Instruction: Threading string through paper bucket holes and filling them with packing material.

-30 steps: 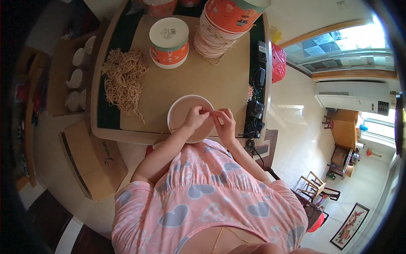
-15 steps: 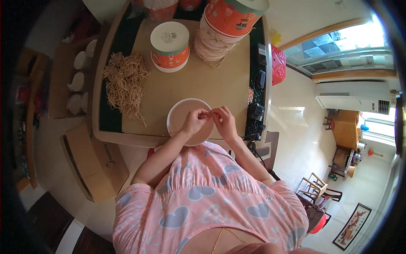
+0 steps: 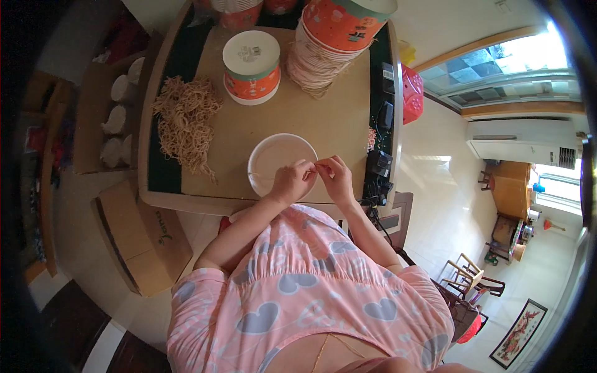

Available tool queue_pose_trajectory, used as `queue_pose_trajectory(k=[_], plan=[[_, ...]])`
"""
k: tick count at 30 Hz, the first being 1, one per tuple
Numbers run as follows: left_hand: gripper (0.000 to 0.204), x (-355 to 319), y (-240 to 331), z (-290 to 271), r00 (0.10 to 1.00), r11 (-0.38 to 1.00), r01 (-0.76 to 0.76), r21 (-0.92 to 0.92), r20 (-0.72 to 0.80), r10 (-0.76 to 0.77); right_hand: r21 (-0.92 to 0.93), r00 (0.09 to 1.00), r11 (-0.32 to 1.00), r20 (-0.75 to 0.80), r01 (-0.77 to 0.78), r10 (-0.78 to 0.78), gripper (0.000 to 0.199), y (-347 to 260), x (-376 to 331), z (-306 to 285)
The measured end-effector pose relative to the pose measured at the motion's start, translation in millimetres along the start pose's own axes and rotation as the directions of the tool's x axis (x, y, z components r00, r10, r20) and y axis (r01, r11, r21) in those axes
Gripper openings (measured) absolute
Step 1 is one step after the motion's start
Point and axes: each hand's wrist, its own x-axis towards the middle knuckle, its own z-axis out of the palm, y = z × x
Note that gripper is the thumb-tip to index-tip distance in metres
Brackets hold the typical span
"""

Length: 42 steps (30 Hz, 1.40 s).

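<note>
A round white paper bucket stands at the near table edge, its open mouth facing up. Over its right rim my left hand and my right hand meet, fingertips pinched together. Whatever lies between the fingertips is too small to make out. A thin pale strand seems to show at the bucket's left rim. Left of the bucket lies a tangled heap of beige twisted cords. Beyond it an orange-and-green paper bucket rests upside down.
At the far right of the table stands a tall stack of orange buckets with cords bunched around its lower part. Black power adapters and cables line the right edge, near a pink basket. Cardboard boxes sit on the floor at left.
The white bucket has shifted slightly away from me, showing more of its inside. My left hand has moved a little, and both hands keep their fingertips together.
</note>
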Motion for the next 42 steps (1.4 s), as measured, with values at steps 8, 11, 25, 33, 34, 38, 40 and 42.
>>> queue_pose_trajectory(k=[8, 11, 25, 33, 34, 38, 40, 42], plan=[[0.007, -2.4, -0.1, 1.6, 0.957, 0.974, -0.213, 0.083, -0.185, 0.225, 0.073, 0.996, 0.994, -0.013, -0.085, 0.086, 0.007, 3.4, 0.6, 2.8], [0.006, -2.8, 1.4, 2.5, 0.958, 0.975, -0.208, 0.074, -0.185, 0.218, 0.099, 0.991, 0.986, 0.015, -0.133, 0.133, 0.008, 9.7, 0.2, 2.8], [0.007, -0.2, -3.8, 4.3, 0.981, 0.996, -0.088, -0.012, -0.174, 0.084, 0.020, 0.997, 1.000, 0.081, -0.010, 0.008, 0.012, -1.5, 0.7, -4.6], [0.007, 1.1, -8.0, 4.2, 0.987, 0.998, 0.017, -0.064, -0.161, -0.027, -0.006, 0.995, 1.000, 0.095, -0.010, 0.010, 0.010, -1.6, 1.2, -2.4], [0.007, 2.1, -8.7, 4.3, 0.986, 0.997, 0.027, -0.071, -0.161, -0.038, -0.006, 0.995, 1.000, 0.094, -0.008, 0.009, 0.010, -2.2, 1.7, -3.1], [0.006, 3.7, -1.0, -0.3, 0.979, 0.995, -0.098, 0.036, -0.175, 0.102, -0.024, 0.995, 1.000, 0.098, -0.005, 0.008, 0.010, -0.5, 2.6, -3.8], [0.006, 2.6, -3.4, 0.0, 0.967, 0.978, -0.165, 0.130, -0.176, 0.186, -0.031, 0.996, 1.000, 0.087, -0.003, 0.006, 0.010, -1.1, 2.5, -3.5], [0.005, 2.2, -3.9, -0.2, 0.948, 0.947, -0.231, 0.222, -0.167, 0.270, -0.033, 0.995, 0.999, 0.094, -0.016, 0.019, 0.010, -2.9, 3.1, -4.0]])
